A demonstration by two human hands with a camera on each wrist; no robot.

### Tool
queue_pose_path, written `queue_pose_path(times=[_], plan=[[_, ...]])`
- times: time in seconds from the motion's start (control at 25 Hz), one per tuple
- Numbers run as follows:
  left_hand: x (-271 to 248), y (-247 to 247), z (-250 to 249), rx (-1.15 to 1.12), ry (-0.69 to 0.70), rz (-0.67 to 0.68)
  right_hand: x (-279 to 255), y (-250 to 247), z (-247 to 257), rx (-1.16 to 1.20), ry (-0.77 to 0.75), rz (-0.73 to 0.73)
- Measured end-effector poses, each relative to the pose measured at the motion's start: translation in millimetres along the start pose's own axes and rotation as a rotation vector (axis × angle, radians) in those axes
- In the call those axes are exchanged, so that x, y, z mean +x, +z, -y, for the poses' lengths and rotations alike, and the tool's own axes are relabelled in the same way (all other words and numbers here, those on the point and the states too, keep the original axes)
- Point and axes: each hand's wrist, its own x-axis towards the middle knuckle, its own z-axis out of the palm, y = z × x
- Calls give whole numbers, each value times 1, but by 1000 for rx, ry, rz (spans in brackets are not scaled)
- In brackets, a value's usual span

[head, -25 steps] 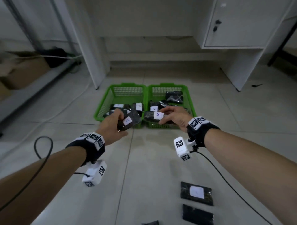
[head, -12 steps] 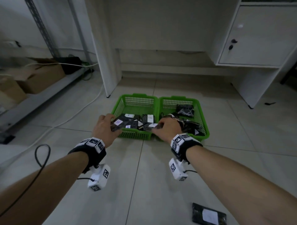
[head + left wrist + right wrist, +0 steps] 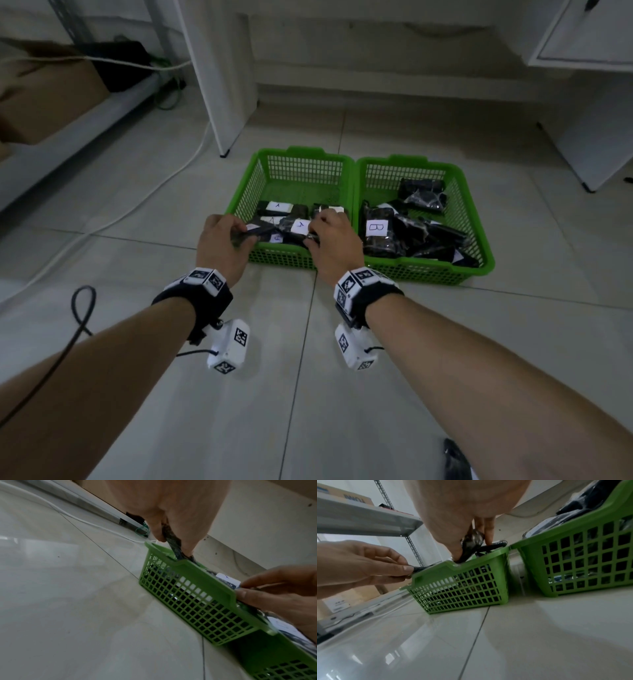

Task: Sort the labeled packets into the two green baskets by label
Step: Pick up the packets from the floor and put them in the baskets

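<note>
Two green baskets stand side by side on the floor tiles. The left basket (image 3: 301, 162) holds black packets labelled A; the right basket (image 3: 476, 270) holds packets such as one labelled B (image 3: 376, 229). My left hand (image 3: 245, 234) pinches a black packet (image 3: 173, 543) over the left basket's near left corner (image 3: 188, 566). My right hand (image 3: 313, 234) pinches another black packet (image 3: 471, 543), whose label reads A (image 3: 301, 226), over the same basket's near rim (image 3: 462, 569). Both packets hang partly inside that basket.
A white furniture panel (image 3: 222, 85) stands behind the left basket and a white cabinet (image 3: 582, 113) at the right. A low shelf with a cardboard box (image 3: 44, 92) and a white cable (image 3: 137, 205) lie to the left. One black packet (image 3: 455, 459) lies on the floor near my right forearm.
Both hands have moved forward with their packets. The right hand has shifted left from the right basket's front to the left basket. The view has come closer to the baskets.
</note>
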Motion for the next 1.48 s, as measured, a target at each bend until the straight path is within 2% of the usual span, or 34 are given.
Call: queue_pose_path(times=[0.08, 0.12, 0.24, 0.32, 0.4, 0.56, 0.72, 0.84, 0.96, 1.2, 1.32, 1.48], plan=[[5, 10, 17, 28, 56, 89, 0, 8, -3, -205, -33, 70], [8, 15, 24, 93, 90, 175, -1, 11, -5, -287, -44, 92], [17, 20, 30, 270, 93, 449, -6, 8, -8, -318, -84, 86], [27, 19, 23, 190, 41, 546, -10, 0, -6, -296, -126, 61], [29, 13, 17, 81, 37, 511, -17, -4, 2, -251, -199, 33], [-9, -20, 13, 43, 148, 281, -40, 5, 36, -115, -373, 80], [-71, -78, 40, 198, 185, 322, -77, 28, 85, 77, -542, 138], [-137, -115, 56, 297, 88, 410, -118, 34, 113, 160, -623, 291], [-200, -143, 52, 394, -19, 645, -156, 30, 131, 173, -695, 497], [-302, -171, 38, 509, 78, 1011, -231, 9, 135, 113, -833, 800], [-339, -166, 50, 537, 95, 1044, -264, 2, 136, 36, -870, 909], [-357, -161, 59, 548, 143, 948, -304, -7, 144, -148, -959, 1108]])
